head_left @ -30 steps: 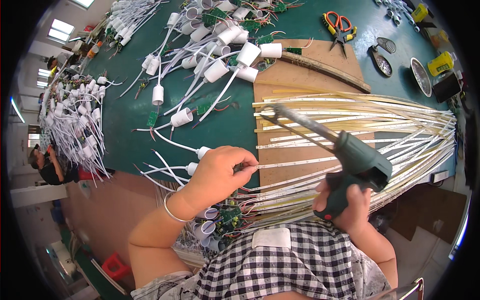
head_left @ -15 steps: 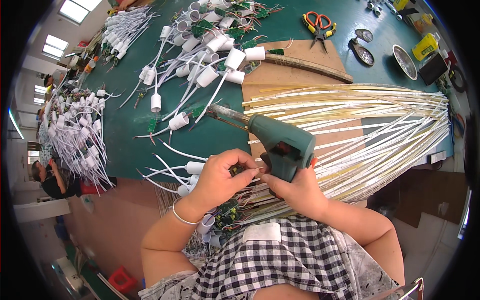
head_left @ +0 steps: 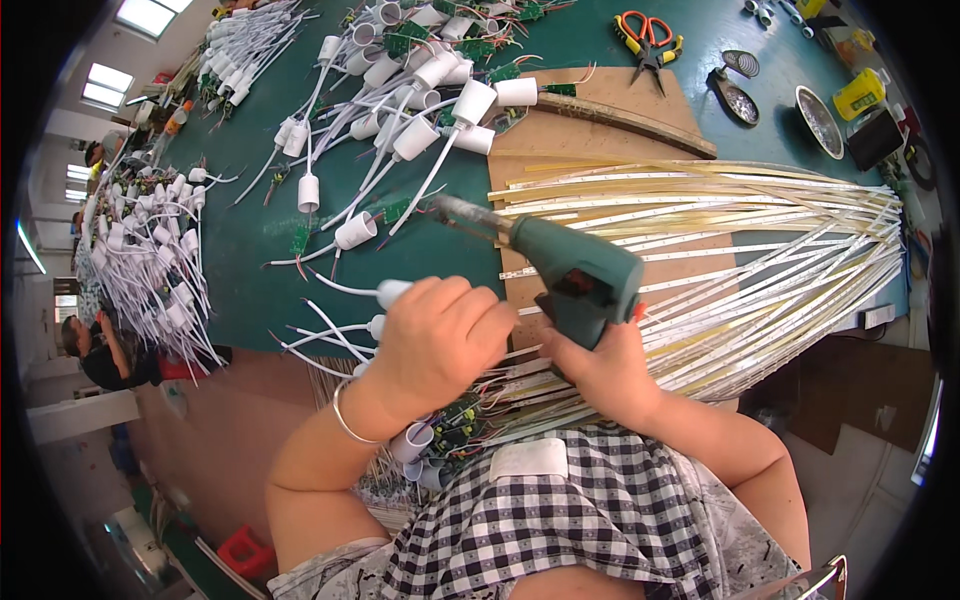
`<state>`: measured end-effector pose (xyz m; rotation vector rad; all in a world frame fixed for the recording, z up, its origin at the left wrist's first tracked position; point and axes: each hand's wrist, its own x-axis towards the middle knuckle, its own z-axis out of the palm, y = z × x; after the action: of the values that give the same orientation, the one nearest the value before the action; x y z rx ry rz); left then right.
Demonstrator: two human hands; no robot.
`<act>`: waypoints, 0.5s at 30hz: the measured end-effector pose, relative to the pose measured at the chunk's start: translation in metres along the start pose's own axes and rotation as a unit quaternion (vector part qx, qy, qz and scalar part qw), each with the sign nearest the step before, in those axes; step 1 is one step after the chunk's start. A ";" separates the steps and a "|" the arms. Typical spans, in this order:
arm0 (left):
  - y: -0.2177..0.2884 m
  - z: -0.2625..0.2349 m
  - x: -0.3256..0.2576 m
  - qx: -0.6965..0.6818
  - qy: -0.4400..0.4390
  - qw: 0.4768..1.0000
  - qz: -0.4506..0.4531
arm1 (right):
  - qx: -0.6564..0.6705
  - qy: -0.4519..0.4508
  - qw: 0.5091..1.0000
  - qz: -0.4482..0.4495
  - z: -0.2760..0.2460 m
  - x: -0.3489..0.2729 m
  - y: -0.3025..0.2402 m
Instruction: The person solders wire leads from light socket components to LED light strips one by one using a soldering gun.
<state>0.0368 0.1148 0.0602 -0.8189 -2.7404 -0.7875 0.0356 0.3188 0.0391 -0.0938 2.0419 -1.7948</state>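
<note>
My right hand is wrapped round the handle of a dark green soldering gun, whose metal tip points left over the table. Just left of the gun, my left hand is closed with its back up; the curled fingers hide whatever may be in them. White plastic lamp sockets with white cables lie partly under that hand. Below it are several green circuit boards with thin wires. Long white and yellow LED strips fan out to the right, beneath and beyond my right hand.
A pile of white sockets with boards covers the far table, with another heap at left. Orange-handled pliers, a metal bar on brown board, a round dish and a yellow bottle lie beyond.
My left hand has turned from a fingertip pinch beside the gun to a closed, back-up pose, slightly higher. The gun stays in my right hand, shifted slightly right. The view has shifted a little.
</note>
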 end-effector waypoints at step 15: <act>-0.016 0.017 -0.020 0.087 -0.011 0.996 0.011 | 0.036 -0.021 0.999 0.010 -0.096 -0.084 -0.003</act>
<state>0.0439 0.1032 0.0328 -0.8255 -2.7652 -0.5297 0.0778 0.4347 0.0714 -0.0875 1.9404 -1.8365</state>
